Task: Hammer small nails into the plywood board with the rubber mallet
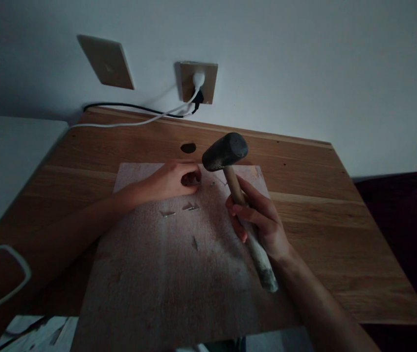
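My right hand (263,220) is wrapped round the wooden handle of a rubber mallet (226,151), whose black head is raised above the board. Toward the back of the reddish-brown board (150,283), my left hand (177,178) rests with its fingers curled and the thumb close to the index finger. Whatever may be between those fingertips is too small to make out. Small shiny pointed metal pieces (192,207) lie on the board in front of my left hand, with another thin piece (195,243) nearer to me.
Under the board is a wooden desk (340,234) with a round cable hole (188,147). A wall socket (208,83) holds plugs with a white cable (120,125) and a black one running left. A white cord (21,264) hangs at lower left.
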A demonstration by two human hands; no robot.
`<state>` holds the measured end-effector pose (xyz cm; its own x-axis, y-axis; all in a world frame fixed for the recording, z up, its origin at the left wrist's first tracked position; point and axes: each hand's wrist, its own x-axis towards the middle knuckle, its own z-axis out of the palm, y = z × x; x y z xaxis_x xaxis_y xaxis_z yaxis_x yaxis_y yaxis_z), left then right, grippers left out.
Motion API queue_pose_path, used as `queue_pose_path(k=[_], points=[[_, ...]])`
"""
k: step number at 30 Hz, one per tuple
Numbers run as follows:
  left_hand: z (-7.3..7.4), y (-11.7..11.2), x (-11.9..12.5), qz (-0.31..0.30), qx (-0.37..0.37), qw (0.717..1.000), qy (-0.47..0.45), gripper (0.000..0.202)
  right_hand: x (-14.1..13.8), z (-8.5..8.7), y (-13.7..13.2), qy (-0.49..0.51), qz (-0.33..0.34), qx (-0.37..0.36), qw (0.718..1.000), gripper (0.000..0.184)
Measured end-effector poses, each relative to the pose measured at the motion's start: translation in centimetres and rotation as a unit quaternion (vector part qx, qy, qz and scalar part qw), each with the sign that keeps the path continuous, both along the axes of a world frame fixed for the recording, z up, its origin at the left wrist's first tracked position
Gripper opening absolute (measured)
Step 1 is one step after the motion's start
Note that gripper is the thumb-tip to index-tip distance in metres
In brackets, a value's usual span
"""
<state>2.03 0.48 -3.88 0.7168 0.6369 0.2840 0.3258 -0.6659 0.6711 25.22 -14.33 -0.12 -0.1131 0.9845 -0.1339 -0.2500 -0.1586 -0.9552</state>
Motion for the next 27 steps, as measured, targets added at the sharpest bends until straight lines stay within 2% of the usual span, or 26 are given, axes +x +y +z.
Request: queue_pose_path(k=[9,15,27], points=[[-0.07,0.37,-0.16,-0.034,0.031,0.999,-0.013,0.006,0.15,-0.27,0.36,-0.005,-0.001,0.003,1.0,0.067],[0.41,0.02,-0.02,-0.024,0.019,0.999,-0.024,0.007,0.01,0.02,0.28,-0.013,0.013,0.011,1.0,0.065],[0.24,0.34,-0.24,-0.026,-0.028,0.998,-0.039,0.003,0.25,0.28,0.33,-0.026,0.034,-0.006,0.999,0.071]])
